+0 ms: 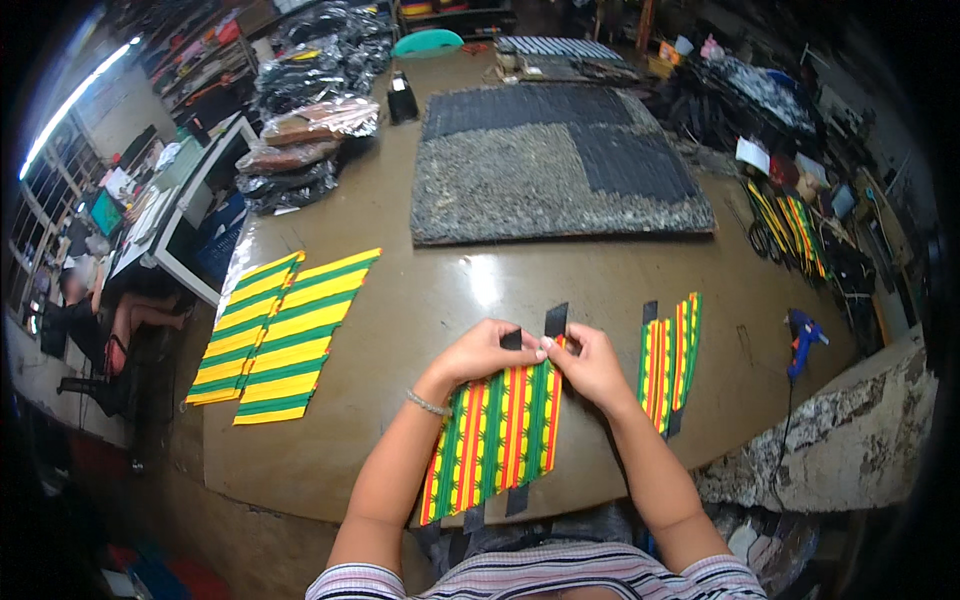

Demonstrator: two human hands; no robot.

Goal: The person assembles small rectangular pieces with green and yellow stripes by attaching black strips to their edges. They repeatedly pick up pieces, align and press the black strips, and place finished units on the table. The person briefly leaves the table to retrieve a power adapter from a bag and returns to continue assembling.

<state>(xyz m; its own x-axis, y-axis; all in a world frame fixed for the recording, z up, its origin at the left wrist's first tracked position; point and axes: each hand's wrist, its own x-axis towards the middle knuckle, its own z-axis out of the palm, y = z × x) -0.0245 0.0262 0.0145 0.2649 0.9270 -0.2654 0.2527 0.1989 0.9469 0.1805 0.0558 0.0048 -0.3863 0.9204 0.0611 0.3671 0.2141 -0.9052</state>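
Observation:
A patterned fabric panel [500, 440], striped red, yellow and green with dark leaf shapes, lies at the table's near edge. Black strips [557, 320] stick out past its upper and lower ends. My left hand [483, 355] pinches the panel's top edge, thumb and fingers together. Right beside it, my right hand [588, 368] closes on the upper right corner, thumb tips almost meeting. To the right rests a smaller piece of the same fabric [657, 370], also with black strips. Two yellow and green striped panels [315, 335] lie at the left, edges side by side.
A worn grey and black board [500, 180] lies at the table's far middle. Plastic-wrapped bundles [305, 140] are stacked at far left, near a black bottle [402, 98]. A blue glue gun [803, 340] with a cord lies at right, below scissors [762, 238]. Another person [90, 320] sits at far left.

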